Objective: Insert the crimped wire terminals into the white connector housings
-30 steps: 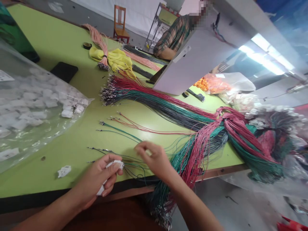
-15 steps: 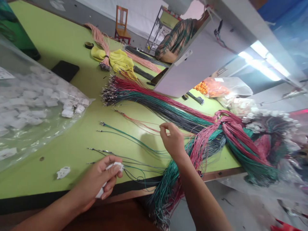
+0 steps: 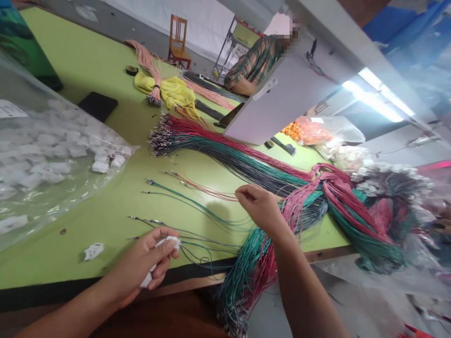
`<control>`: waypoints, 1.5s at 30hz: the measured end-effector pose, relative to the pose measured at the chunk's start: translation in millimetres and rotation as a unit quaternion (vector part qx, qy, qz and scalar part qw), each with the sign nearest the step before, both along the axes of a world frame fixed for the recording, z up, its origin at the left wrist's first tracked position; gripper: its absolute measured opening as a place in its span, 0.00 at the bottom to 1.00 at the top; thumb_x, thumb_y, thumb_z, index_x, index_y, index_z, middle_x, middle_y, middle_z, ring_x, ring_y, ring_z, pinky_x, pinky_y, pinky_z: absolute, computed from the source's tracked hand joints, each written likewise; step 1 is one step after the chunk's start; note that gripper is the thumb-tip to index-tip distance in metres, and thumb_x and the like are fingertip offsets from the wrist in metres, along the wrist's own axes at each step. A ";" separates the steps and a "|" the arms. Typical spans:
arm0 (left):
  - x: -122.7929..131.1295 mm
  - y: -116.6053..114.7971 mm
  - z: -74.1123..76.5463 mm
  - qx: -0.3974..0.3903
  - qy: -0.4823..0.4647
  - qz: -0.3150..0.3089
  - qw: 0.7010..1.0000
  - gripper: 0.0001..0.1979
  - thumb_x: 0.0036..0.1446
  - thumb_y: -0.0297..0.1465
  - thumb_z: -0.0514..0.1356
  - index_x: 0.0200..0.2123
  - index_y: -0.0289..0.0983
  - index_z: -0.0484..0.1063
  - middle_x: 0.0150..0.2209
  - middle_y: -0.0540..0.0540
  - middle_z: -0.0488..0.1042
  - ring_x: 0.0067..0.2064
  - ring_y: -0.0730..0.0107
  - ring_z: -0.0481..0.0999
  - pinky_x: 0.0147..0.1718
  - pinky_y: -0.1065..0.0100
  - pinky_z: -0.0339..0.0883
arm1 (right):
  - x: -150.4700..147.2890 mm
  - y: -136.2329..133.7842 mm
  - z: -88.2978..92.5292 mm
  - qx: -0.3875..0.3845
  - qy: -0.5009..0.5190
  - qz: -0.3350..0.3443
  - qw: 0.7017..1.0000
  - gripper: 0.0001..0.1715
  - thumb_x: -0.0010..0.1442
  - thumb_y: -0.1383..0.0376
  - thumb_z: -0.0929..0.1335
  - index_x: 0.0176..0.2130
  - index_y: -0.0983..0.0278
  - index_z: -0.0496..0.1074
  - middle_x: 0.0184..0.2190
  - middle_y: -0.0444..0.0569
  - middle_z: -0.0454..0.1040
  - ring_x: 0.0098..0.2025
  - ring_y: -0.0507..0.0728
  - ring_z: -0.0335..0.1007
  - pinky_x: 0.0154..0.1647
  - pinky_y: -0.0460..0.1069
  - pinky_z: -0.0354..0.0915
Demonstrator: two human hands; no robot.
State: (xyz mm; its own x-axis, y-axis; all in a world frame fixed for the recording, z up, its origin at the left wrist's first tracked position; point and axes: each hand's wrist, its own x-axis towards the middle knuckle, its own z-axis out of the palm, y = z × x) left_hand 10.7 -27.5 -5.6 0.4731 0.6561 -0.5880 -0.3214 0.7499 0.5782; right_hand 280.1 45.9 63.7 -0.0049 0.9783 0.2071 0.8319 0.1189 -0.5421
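Note:
My left hand [image 3: 144, 263] is closed round a small white plastic connector [image 3: 169, 242] at the table's near edge, with thin green and dark wires running out of it to the right. My right hand [image 3: 259, 206] hovers over the green table [image 3: 105, 197], fingers pinched on a thin red wire [image 3: 204, 188] that lies stretched to the left. Loose green wires [image 3: 176, 192] with metal tips lie between the hands. A thick bundle of red, green and black wires [image 3: 246, 159] crosses the table and hangs over the edge beside my right forearm.
A clear bag of white connectors [image 3: 52, 159] fills the left. One loose white connector [image 3: 93, 251] lies near my left hand. Farther off are a black pad [image 3: 97, 105], yellow cloth [image 3: 172, 91], pink wire bundles, a grey panel [image 3: 282, 103], and a seated person in a plaid shirt [image 3: 255, 65].
My right hand left the spot beside my left hand, moved up and right to the red wires and pinched one. My left hand has stayed put with the connector.

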 end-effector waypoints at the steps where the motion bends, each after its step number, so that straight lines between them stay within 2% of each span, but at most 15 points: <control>1: -0.1 0.2 0.4 -0.001 0.000 -0.003 1.000 0.18 0.50 0.41 0.65 0.39 0.37 0.66 0.26 0.53 0.68 0.16 0.86 0.53 0.11 0.80 0.47 | -3.9 -2.1 1.5 0.000 -0.014 0.007 1.000 0.06 0.53 0.68 0.66 0.26 0.64 0.72 0.22 0.43 0.69 0.25 0.51 0.62 0.27 0.46 0.59; 4: -0.5 0.8 2.2 -0.002 0.001 -0.016 1.000 0.18 0.49 0.41 0.66 0.39 0.37 0.66 0.26 0.53 0.69 0.16 0.86 0.53 0.11 0.80 0.47 | -22.4 -11.8 10.4 0.056 -0.002 0.008 0.998 0.06 0.56 0.68 0.66 0.28 0.63 0.72 0.23 0.44 0.69 0.25 0.50 0.61 0.27 0.47 0.60; 6: -0.5 1.1 3.2 -0.004 0.004 -0.018 1.000 0.18 0.49 0.41 0.66 0.38 0.38 0.66 0.26 0.53 0.69 0.16 0.85 0.54 0.11 0.80 0.47 | -39.2 -20.8 16.2 0.051 0.030 0.057 0.997 0.07 0.58 0.68 0.66 0.29 0.63 0.72 0.24 0.44 0.71 0.26 0.50 0.64 0.28 0.47 0.62; 9: -0.2 1.1 3.3 -0.004 0.005 -0.015 1.000 0.18 0.49 0.41 0.66 0.38 0.38 0.67 0.26 0.54 0.68 0.16 0.85 0.54 0.11 0.80 0.47 | -65.2 -36.5 13.3 -0.029 0.106 0.165 0.980 0.07 0.59 0.69 0.65 0.31 0.63 0.73 0.27 0.46 0.73 0.29 0.51 0.68 0.31 0.46 0.64; 11: 0.0 1.2 2.3 0.002 0.000 -0.012 1.000 0.18 0.49 0.41 0.66 0.39 0.38 0.67 0.26 0.54 0.68 0.16 0.85 0.54 0.11 0.80 0.47 | -78.1 -46.7 2.0 -0.087 0.142 0.199 0.966 0.07 0.59 0.70 0.65 0.32 0.63 0.73 0.27 0.45 0.73 0.30 0.50 0.69 0.31 0.46 0.64; 14: -0.2 1.7 0.4 0.009 -0.008 -0.009 1.000 0.18 0.49 0.41 0.66 0.39 0.38 0.67 0.25 0.54 0.68 0.16 0.85 0.54 0.11 0.80 0.48 | -86.6 -58.5 -18.1 -0.128 0.153 0.176 0.964 0.07 0.57 0.71 0.66 0.31 0.64 0.74 0.25 0.44 0.72 0.28 0.49 0.66 0.29 0.45 0.62; 17: -0.8 2.0 -0.3 0.006 -0.003 -0.010 1.000 0.18 0.50 0.41 0.65 0.39 0.38 0.67 0.26 0.54 0.69 0.16 0.85 0.54 0.11 0.81 0.47 | -86.4 -64.5 -27.9 -0.131 0.147 0.136 0.971 0.07 0.57 0.71 0.66 0.30 0.64 0.74 0.24 0.44 0.70 0.26 0.49 0.64 0.26 0.44 0.59; 26: -1.3 -0.1 0.8 0.002 -0.001 -0.009 1.000 0.17 0.50 0.40 0.65 0.39 0.38 0.66 0.25 0.54 0.69 0.16 0.85 0.54 0.11 0.81 0.47 | -82.7 -70.1 -27.0 -0.092 0.083 0.107 0.986 0.07 0.56 0.70 0.67 0.29 0.64 0.76 0.21 0.43 0.66 0.23 0.49 0.61 0.24 0.45 0.56; 33: -1.9 0.3 0.2 0.006 0.005 -0.006 1.000 0.18 0.50 0.40 0.65 0.39 0.38 0.66 0.25 0.54 0.69 0.16 0.85 0.54 0.11 0.81 0.47 | -85.6 -66.9 -21.6 -0.114 0.063 0.158 0.979 0.10 0.55 0.73 0.64 0.24 0.63 0.71 0.22 0.44 0.67 0.26 0.50 0.63 0.28 0.46 0.58; 45: -3.7 -0.3 -1.2 0.016 -0.003 -0.014 1.000 0.16 0.53 0.39 0.64 0.40 0.38 0.65 0.26 0.54 0.69 0.16 0.86 0.54 0.11 0.81 0.48 | -92.3 -69.0 -21.2 -0.090 0.076 0.140 0.983 0.10 0.55 0.75 0.64 0.25 0.63 0.64 0.25 0.43 0.67 0.31 0.51 0.62 0.35 0.47 0.58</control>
